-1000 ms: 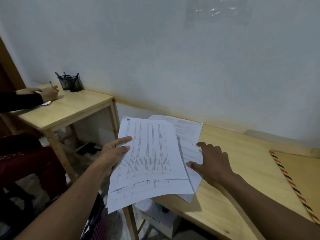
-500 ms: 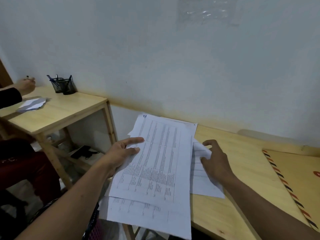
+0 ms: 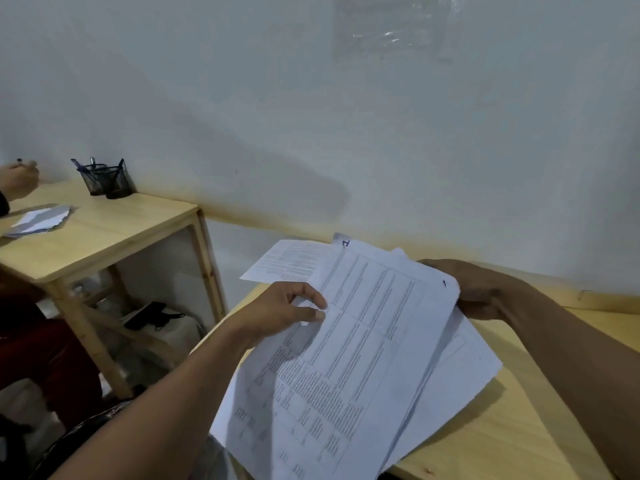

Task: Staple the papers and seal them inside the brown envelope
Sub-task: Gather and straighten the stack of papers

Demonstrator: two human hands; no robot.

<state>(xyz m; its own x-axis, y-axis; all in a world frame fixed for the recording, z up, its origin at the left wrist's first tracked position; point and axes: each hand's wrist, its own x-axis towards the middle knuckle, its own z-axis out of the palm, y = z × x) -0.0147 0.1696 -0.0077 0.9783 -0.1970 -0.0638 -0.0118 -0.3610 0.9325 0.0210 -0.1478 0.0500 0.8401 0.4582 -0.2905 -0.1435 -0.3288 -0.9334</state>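
Several white printed papers (image 3: 360, 358) are fanned loosely over the left end of a light wooden desk (image 3: 512, 441), lifted at a slant. My left hand (image 3: 280, 313) pinches the left edge of the top sheet between thumb and fingers. My right hand (image 3: 481, 289) grips the stack's upper right corner from behind, its fingers mostly hidden by the paper. One sheet (image 3: 287, 263) sticks out at the upper left. The brown envelope and a stapler are out of view.
A second wooden table (image 3: 104, 233) stands to the left with a black mesh pen cup (image 3: 110, 180) and loose papers (image 3: 38, 221). Another person's hand (image 3: 17, 180) holds a pen there. A white wall runs behind both desks.
My right hand has lifted off the desk and taken the top right corner of the stack. The sheets have been gathered together and raised. The view has shifted left, so the brown envelope has left it.
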